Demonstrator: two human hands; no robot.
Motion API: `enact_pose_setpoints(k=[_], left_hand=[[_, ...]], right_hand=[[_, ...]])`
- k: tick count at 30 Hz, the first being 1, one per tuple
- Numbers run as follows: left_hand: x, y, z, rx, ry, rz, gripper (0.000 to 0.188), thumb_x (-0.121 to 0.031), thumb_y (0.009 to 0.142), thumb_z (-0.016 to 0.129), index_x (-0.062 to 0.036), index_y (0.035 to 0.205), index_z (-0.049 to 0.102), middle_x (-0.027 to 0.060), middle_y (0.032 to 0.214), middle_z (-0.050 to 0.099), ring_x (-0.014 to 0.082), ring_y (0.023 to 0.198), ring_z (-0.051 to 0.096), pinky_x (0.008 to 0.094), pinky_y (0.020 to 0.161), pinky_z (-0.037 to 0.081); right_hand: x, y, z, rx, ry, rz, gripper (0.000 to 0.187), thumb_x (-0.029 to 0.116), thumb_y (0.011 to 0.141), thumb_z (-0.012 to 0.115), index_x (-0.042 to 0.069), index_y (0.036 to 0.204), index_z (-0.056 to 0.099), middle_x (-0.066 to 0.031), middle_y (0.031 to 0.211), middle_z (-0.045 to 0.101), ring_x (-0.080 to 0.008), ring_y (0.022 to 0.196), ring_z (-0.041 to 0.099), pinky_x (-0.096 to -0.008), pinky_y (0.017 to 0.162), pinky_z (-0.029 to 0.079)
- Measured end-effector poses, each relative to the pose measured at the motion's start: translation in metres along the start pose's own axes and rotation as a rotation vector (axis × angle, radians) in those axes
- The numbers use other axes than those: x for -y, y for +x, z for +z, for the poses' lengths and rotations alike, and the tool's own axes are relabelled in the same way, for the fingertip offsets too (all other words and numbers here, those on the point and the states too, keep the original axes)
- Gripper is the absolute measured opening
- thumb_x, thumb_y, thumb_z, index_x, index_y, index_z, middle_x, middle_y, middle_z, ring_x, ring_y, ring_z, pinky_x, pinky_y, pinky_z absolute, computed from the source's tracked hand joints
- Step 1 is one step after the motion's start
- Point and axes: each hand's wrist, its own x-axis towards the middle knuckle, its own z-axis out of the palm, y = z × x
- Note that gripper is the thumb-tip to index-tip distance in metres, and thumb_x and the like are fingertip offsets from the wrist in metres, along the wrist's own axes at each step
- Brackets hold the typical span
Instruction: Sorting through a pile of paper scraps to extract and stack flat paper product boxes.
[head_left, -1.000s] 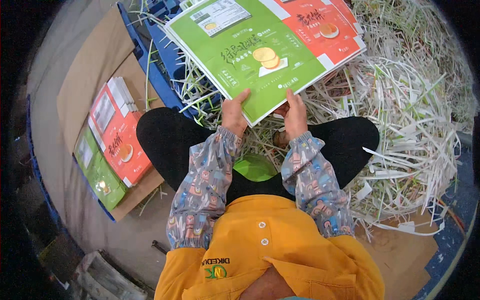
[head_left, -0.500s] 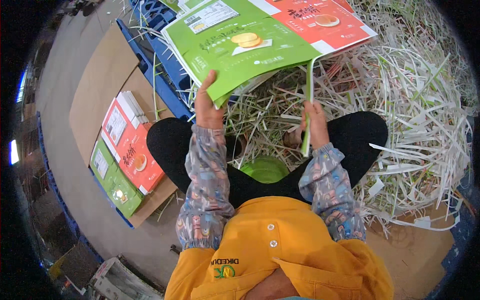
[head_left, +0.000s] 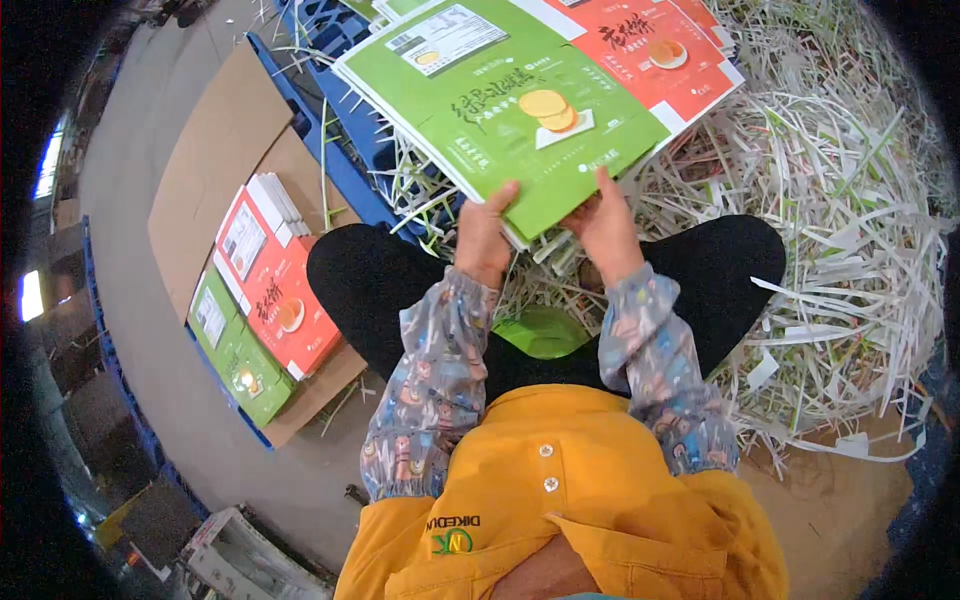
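Note:
A stack of printed card sheets (head_left: 480, 110), green on one part and red on the other, lies tilted across the far side of my knees. My left hand (head_left: 485, 238) grips its near corner, thumb on top and fingers underneath. At the near edge, my right hand (head_left: 608, 235) has its thumb against the green face, with the other fingers partly hidden below the sheets. Both hands are closed on the stack. Loose paper strips (head_left: 550, 285) lie beneath it, between my legs.
A large heap of shredded paper strips (head_left: 830, 240) spreads to the right. On the left, another stack of red and green printed sheets (head_left: 285, 285) rests on brown cardboard (head_left: 215, 165). A blue pallet (head_left: 345, 140) stands beyond. Something green and round (head_left: 545, 333) sits between my legs.
My right hand held a narrow strip hanging from the sheets' edge; now that strip is gone from the hand, which is at the near edge. My left hand moved right, and the sheets lie flatter.

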Motion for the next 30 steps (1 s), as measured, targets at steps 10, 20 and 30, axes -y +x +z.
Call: enact_pose_setpoints(k=[10, 20, 30], left_hand=[[0.005, -0.035, 0.008, 0.115, 0.074, -0.422, 0.029, -0.015, 0.08, 0.056, -0.0031, 0.105, 0.046, 0.0075, 0.09, 0.056, 0.0187, 0.07, 0.056, 0.0298, 0.057, 0.048], [-0.022, -0.058, 0.004, 0.297, 0.446, -0.419, 0.019, -0.011, 0.08, 0.053, -0.0001, 0.095, 0.053, -0.0034, 0.057, 0.045, 0.0036, 0.041, 0.036, 0.0166, 0.038, 0.027], [-0.171, -0.013, -0.131, -0.576, 2.114, 0.645, 0.022, -0.023, 0.082, 0.044, -0.0091, 0.081, 0.061, 0.0155, 0.067, 0.059, 0.0333, 0.062, 0.057, 0.0434, 0.051, 0.044]], right_hand=[[-0.013, 0.02, -0.008, -0.065, 0.093, -0.156, 0.035, 0.02, 0.08, 0.057, 0.002, 0.109, 0.047, -0.0078, 0.103, 0.053, -0.0202, 0.091, 0.053, -0.0334, 0.078, 0.044], [0.015, 0.034, -0.03, -0.16, 0.085, -0.239, 0.033, 0.015, 0.08, 0.055, -0.003, 0.107, 0.048, -0.0093, 0.1, 0.055, -0.0192, 0.087, 0.054, -0.0312, 0.075, 0.044], [0.09, 0.003, -0.053, -0.188, 0.068, -0.271, 0.033, 0.018, 0.078, 0.056, 0.0, 0.105, 0.05, -0.0071, 0.094, 0.057, -0.0188, 0.082, 0.057, -0.0295, 0.072, 0.046]])
